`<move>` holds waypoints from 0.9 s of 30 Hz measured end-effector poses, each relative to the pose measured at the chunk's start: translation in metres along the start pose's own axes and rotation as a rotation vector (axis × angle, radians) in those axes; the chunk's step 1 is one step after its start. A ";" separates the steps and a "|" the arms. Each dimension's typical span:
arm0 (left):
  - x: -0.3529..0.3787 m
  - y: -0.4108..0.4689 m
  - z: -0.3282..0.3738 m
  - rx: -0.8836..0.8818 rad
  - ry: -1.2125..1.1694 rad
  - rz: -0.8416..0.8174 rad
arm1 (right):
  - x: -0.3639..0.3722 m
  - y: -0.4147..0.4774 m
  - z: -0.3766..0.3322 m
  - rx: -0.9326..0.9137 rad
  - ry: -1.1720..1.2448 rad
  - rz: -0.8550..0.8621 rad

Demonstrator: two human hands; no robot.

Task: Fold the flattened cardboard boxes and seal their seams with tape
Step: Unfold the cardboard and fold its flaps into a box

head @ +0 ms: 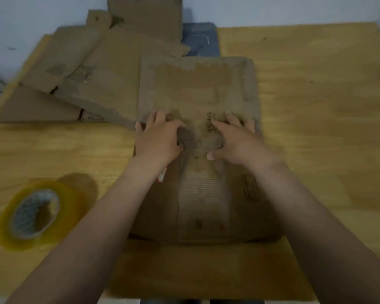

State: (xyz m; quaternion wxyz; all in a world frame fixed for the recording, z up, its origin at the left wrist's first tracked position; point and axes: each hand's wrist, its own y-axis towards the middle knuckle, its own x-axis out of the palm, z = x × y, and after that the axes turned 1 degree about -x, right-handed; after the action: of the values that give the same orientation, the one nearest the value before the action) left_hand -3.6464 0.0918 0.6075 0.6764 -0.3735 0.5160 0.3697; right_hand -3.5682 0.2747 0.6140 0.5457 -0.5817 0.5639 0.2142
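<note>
The two bare forearms reach in from the near edge and meet at the middle of the work.

**Hand state.** The left hand (157,139) lies on the cardboard box (198,84) with fingers spread and thumb turned inward, pressing down. The right hand (235,141) lies just beside it, fingers likewise spread flat, thumb pointing toward the left hand. Neither hand holds a tool or tape. The picture is blurred, so it cannot be told whether a flap edge is caught under the fingertips.

**Position of the work.** The box sits at the centre of the wooden surface (316,106), directly ahead of the person. Its far panel lies flat. The near part shows a lighter band down its middle, but blur hides whether this is a flap, a seam or old tape.

**Materials.**
- Tape roll (31,213): on the surface to the left, apart from the box and both hands.
- Stack of flattened cardboard (97,69): far left, overlapping, its edge touching the box.

**Progress, as judged.** Work appears to be at the folding stage of the current box. No fresh tape is seen on any seam. Still to do: form this box, seal its seams, then process the waiting stack.
</note>
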 end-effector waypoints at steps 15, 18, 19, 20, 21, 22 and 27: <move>0.002 -0.180 -0.022 0.026 -0.099 0.143 | 0.080 -0.191 -0.006 -0.011 0.126 0.098; 0.005 -0.204 -0.032 -0.037 -0.140 0.176 | 0.087 -0.206 -0.013 -0.033 0.106 0.122; 0.005 -0.208 -0.032 -0.070 -0.131 0.177 | 0.086 -0.207 -0.015 -0.029 0.093 0.127; 0.004 -0.209 -0.032 -0.094 -0.122 0.173 | 0.085 -0.208 -0.017 -0.030 0.093 0.136; 0.003 -0.209 -0.031 -0.114 -0.123 0.168 | 0.082 -0.208 -0.019 -0.033 0.092 0.144; 0.001 -0.208 -0.030 -0.131 -0.129 0.171 | 0.079 -0.208 -0.020 -0.045 0.088 0.161; -0.012 -0.192 -0.024 -0.184 -0.081 0.195 | 0.067 -0.190 -0.020 -0.088 0.056 0.130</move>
State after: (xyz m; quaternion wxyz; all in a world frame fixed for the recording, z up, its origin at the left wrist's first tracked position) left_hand -3.4890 -0.0165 0.6388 0.6205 -0.3668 0.4862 0.4940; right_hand -3.3887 0.1846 0.6370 0.4886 -0.5730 0.6054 0.2576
